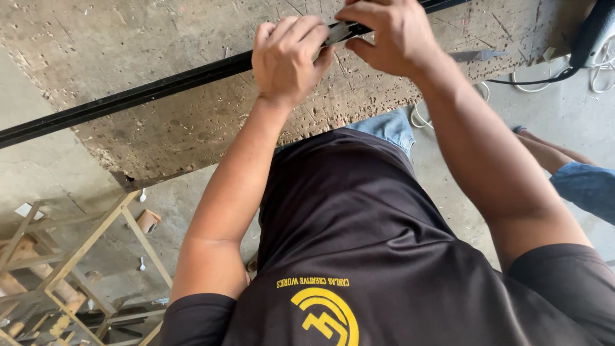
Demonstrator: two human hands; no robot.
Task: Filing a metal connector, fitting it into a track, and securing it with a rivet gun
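A long black metal bar (128, 99) lies slantwise across a worn, pitted wooden bench top (160, 38). My left hand (288, 57) is curled over the bar, its fingertips on a small grey metal piece (339, 32) that sits on the bar. Close beside it, my right hand (387, 35) pinches the same piece from the other side. The two hands almost touch. What lies under the fingers is hidden.
A grey blade-like tool (477, 56) lies on the bench to the right. A black device (596, 29) with a cable (538, 78) is at the top right. A yellowish metal frame (83, 256) stands on the floor at lower left. A leg in blue denim (586, 186) is at the right.
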